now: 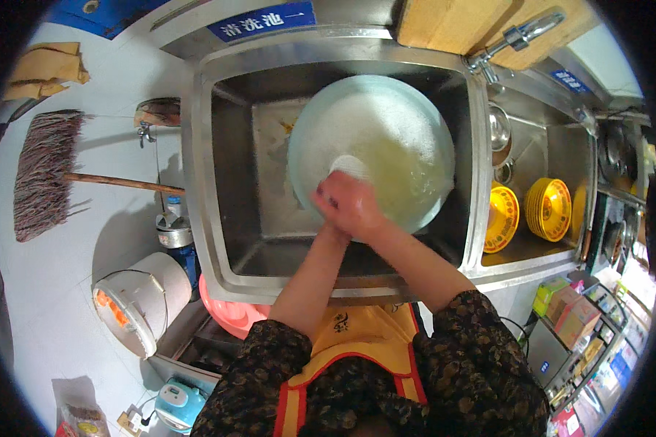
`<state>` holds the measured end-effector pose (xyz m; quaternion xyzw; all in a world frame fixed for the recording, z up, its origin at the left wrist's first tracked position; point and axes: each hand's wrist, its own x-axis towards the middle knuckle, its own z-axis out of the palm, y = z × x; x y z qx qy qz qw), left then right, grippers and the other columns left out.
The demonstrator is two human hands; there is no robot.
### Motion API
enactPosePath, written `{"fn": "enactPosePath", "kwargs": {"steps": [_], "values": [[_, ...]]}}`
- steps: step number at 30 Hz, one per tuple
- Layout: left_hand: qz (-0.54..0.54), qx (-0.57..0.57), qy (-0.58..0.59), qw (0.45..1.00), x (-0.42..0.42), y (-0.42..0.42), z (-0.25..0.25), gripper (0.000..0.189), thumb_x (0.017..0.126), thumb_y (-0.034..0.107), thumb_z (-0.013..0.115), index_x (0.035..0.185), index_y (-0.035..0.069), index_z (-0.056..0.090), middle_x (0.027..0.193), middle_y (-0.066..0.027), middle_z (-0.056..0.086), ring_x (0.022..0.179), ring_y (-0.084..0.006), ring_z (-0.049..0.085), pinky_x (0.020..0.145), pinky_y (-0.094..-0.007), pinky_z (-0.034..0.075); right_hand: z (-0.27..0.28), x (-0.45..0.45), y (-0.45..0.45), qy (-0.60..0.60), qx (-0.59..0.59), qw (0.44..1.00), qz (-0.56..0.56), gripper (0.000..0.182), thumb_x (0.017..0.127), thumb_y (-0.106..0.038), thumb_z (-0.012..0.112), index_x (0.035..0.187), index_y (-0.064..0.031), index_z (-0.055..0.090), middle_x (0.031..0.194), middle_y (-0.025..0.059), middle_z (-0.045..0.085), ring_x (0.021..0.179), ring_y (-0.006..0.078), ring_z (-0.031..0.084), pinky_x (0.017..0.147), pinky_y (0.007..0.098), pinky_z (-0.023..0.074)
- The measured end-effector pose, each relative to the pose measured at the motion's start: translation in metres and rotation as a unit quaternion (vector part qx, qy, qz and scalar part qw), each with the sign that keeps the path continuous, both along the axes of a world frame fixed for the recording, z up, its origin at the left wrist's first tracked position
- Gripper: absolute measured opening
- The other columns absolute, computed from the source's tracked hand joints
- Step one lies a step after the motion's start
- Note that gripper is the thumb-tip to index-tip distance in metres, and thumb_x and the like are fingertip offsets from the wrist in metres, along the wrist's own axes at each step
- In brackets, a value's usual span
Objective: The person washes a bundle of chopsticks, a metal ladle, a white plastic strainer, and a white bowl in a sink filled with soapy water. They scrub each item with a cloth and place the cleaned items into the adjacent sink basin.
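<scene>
My right hand [359,205] and my left hand [327,201] are pressed together above the near side of a large round pale green basin [302,136]. From the far side of my fingers sticks out a white, ribbed cloth or scrubber [350,164], and my right hand is closed around it. Most of my left hand is hidden by the right one, and both are blurred. Foamy water [393,125] fills the basin, white with suds at the back and yellowish nearer the right. The basin rests inside a stainless steel sink [284,210].
A chrome faucet [516,38] rises at the sink's back right corner, before wooden boards [443,24]. The right-hand sink [566,139] holds stacked yellow bowls [549,210]. To the left are a mop [49,175], a white bucket [147,297] and a pink basin [232,308].
</scene>
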<state>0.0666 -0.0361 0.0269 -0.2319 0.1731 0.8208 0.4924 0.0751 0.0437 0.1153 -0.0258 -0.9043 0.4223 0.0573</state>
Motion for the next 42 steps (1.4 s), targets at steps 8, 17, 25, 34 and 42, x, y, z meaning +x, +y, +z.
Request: {"fn": "enactPosePath", "kwargs": {"steps": [8, 17, 25, 34, 42], "values": [[-0.024, 0.158, -0.054, 0.986, 0.002, 0.002, -0.015, 0.040, 0.093, 0.049, 0.043, 0.109, 0.015, 0.055, 0.066, -0.0020, 0.053, 0.050, -0.0145, 0.050, 0.041, -0.0304, 0.037, -0.109, -0.037, 0.072, -0.080, 0.067, 0.967, -0.232, 0.028, 0.089, -0.033, 0.054, 0.084, -0.0084, 0.064, 0.085, 0.0163, 0.062, 0.079, 0.0362, 0.061, 0.065, 0.0446, 0.0495], [0.048, -0.111, 0.100, 0.988, -0.012, 0.005, 0.049, 0.057, 0.098, 0.048, 0.035, 0.133, 0.005, 0.048, 0.125, -0.0103, 0.056, 0.112, -0.0223, 0.053, 0.095, -0.0360, 0.042, -0.122, 0.006, 0.093, -0.287, -0.728, 0.547, -0.297, 0.027, 0.092, -0.019, 0.057, 0.107, 0.0037, 0.058, 0.097, 0.0124, 0.065, 0.084, 0.0256, 0.065, 0.072, 0.0410, 0.0546], [-0.212, -0.167, 0.376, 0.886, -0.019, -0.005, 0.126, 0.067, 0.092, 0.043, 0.050, 0.143, 0.003, 0.032, 0.143, -0.0125, 0.038, 0.129, -0.0224, 0.037, 0.105, -0.0317, 0.031, -0.052, -0.004, 0.054, -0.172, -0.476, 0.806, -0.307, 0.031, 0.090, -0.023, 0.056, 0.100, 0.0050, 0.065, 0.084, 0.0161, 0.067, 0.077, 0.0242, 0.066, 0.068, 0.0335, 0.0509], [0.011, -0.362, 0.326, 0.873, -0.002, 0.011, 0.176, 0.043, 0.094, 0.028, 0.052, 0.123, -0.004, 0.050, 0.118, -0.0133, 0.058, 0.104, -0.0233, 0.057, 0.090, -0.0348, 0.044, 0.052, 0.023, 0.023, -0.045, -0.062, 0.975, -0.209, 0.029, 0.086, -0.013, 0.053, 0.108, 0.0027, 0.062, 0.096, 0.0232, 0.063, 0.084, 0.0347, 0.063, 0.074, 0.0390, 0.0500], [0.062, -0.214, 0.196, 0.955, -0.023, -0.023, 0.151, 0.034, 0.095, 0.015, 0.048, 0.122, -0.004, 0.049, 0.116, -0.0144, 0.059, 0.106, -0.0275, 0.058, 0.093, -0.0403, 0.046, 0.015, 0.066, 0.051, -0.126, 0.038, 0.991, -0.035, 0.025, 0.084, -0.014, 0.054, 0.104, -0.0012, 0.062, 0.099, 0.0188, 0.062, 0.094, 0.0388, 0.059, 0.084, 0.0452, 0.0467]]}}
